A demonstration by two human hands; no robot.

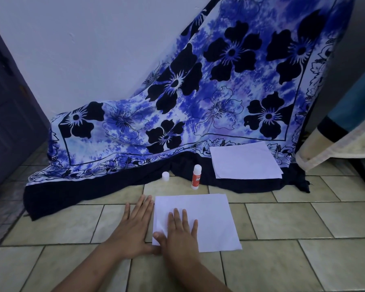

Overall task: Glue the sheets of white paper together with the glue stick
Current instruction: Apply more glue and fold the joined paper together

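Left hand [135,226]: flat, fingers straight, on floor tile just beside the near paper sheet [211,216]; grasps nothing.
Right hand [181,232]: flat, fingers straight, pressing the sheet's left part.
Cap [165,176], off.
Glue stick [196,175], upright.
Paper stack [246,160], on floral cloth [177,102].
Near sheet's layer count indistinct; forearms cut off.

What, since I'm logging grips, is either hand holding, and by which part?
Nothing is gripped: the right hand lies flat on the white paper, the left hand beside it.
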